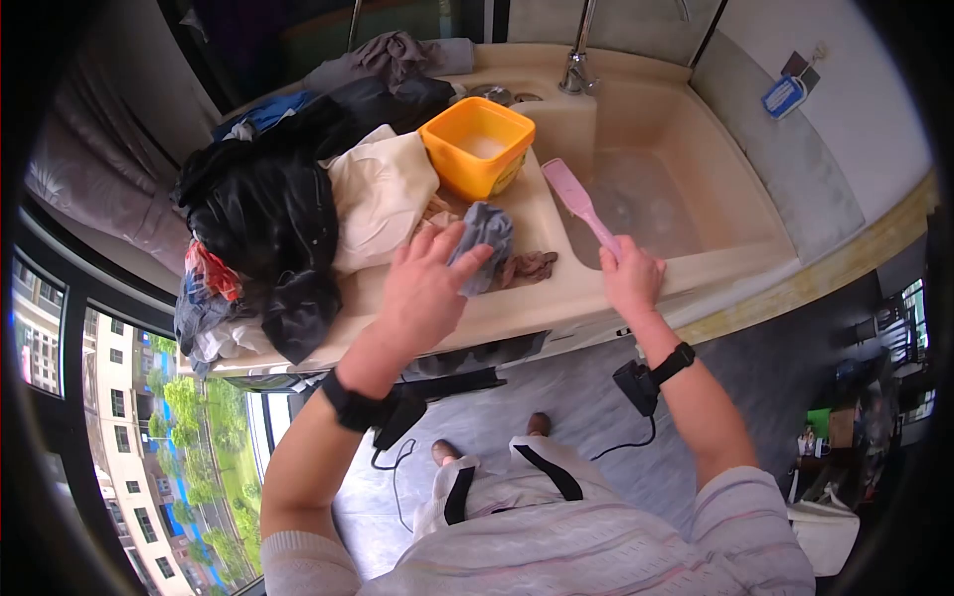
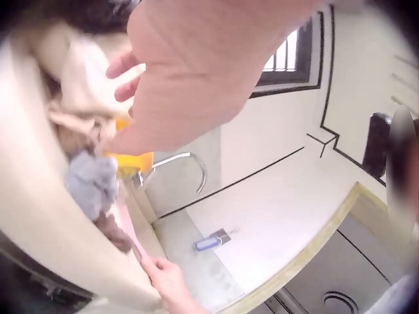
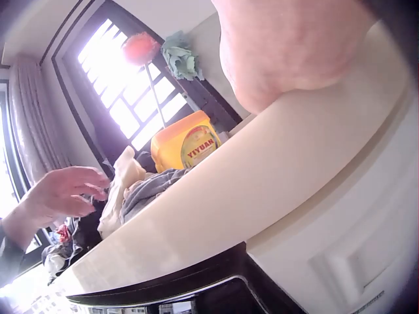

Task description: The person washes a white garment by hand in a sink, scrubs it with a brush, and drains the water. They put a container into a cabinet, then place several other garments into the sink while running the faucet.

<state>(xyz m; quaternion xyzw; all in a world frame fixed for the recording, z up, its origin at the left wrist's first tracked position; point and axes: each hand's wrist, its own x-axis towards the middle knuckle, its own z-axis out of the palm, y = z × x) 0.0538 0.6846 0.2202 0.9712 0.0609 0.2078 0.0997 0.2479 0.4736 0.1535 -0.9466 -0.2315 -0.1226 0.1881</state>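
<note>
My right hand (image 1: 633,278) grips the handle of a pink brush (image 1: 581,204) at the front edge of the sink (image 1: 735,169); the brush head points away, over the sink's left rim. My left hand (image 1: 427,283), its fingers spread and holding nothing, is over the counter beside a crumpled grey-blue cloth (image 1: 487,238). A small brown cloth (image 1: 529,266) lies right of the grey-blue one. Behind them stands a yellow square tub (image 1: 479,149) with whitish contents. Cream fabric (image 1: 383,194) lies left of the tub. In the right wrist view the brush is hidden.
Black clothes (image 1: 258,199) are heaped on the left of the counter, with a red patterned cloth (image 1: 211,270) by its left edge. A chrome faucet (image 1: 578,70) rises behind the sink, which holds cloudy water. A blue-and-white item (image 1: 785,96) hangs on the right wall.
</note>
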